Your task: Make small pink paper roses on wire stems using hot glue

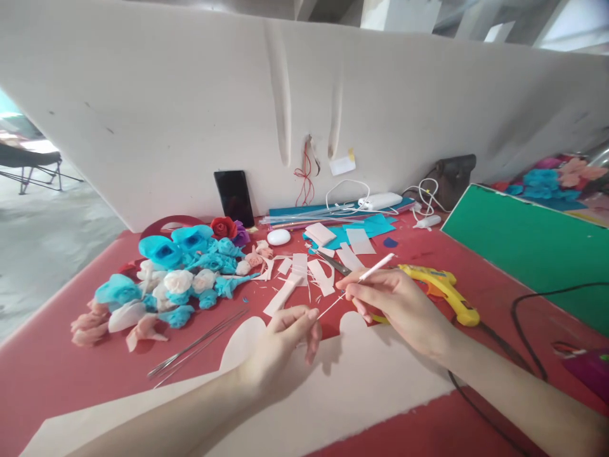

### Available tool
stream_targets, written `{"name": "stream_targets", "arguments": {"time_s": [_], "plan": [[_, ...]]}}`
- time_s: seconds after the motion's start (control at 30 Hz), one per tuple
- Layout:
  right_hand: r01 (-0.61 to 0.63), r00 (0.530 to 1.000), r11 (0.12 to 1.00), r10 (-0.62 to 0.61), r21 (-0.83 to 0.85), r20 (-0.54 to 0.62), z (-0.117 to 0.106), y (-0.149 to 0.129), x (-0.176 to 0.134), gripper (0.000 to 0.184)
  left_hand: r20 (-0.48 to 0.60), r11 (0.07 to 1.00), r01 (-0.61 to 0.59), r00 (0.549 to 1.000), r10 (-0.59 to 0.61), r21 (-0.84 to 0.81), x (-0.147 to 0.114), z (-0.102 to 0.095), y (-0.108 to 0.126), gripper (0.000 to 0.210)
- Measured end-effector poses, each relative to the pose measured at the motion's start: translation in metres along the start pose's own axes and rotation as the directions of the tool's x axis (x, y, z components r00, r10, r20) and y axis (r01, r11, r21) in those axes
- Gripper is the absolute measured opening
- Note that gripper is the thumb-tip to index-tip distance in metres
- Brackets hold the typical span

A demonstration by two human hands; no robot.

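Left grip (283,343): pinching the lower end of the white-tipped stem (377,266)
Right grip (399,308): clasped on its upper part
Stem: slanting, centre of frame
Paper flowers (178,281): left of frame

A single camera sits on the person's head, facing twelve o'clock over the red tabletop (52,384) and tipped downward. It looks from close behind the work, near enough that both forearms run in from the lower edge, the left from about seven, the right from about four. The left hand (295,327) falls toward six o'clock from the view's centre, the right hand (392,304) toward four. The wide view takes in the pale upright panel (181,95) at twelve, farther off than the hands, reaches the grey floor (52,228) at nine, and catches the green board (533,247) at three.
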State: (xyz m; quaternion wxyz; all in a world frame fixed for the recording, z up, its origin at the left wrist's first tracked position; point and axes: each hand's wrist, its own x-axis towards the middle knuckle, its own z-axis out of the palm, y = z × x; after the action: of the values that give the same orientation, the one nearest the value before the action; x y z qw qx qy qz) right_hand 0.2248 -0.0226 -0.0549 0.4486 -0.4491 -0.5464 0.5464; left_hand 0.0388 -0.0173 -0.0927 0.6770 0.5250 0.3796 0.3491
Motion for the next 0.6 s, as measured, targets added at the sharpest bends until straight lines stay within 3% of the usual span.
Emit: {"name": "stream_targets", "arguments": {"time_s": [0.33,0.5,0.6], "plan": [[-0.012,0.995,1.0,0.009,0.025,0.095,0.011,0.012,-0.002,0.026,0.059,0.91,-0.139,0.99,0.127,0.391,-0.005,0.001,0.004,0.036],[-0.03,0.999,0.997,0.027,0.071,0.043,0.008,0.009,0.001,0.025,0.095,0.716,-0.29,0.949,0.301,0.635,0.012,-0.025,0.012,0.024],[-0.062,0.998,0.991,0.059,0.115,0.034,0.008,0.01,0.003,0.024,0.196,0.56,-0.367,0.919,0.342,0.743,0.019,-0.042,0.012,0.023]]}}
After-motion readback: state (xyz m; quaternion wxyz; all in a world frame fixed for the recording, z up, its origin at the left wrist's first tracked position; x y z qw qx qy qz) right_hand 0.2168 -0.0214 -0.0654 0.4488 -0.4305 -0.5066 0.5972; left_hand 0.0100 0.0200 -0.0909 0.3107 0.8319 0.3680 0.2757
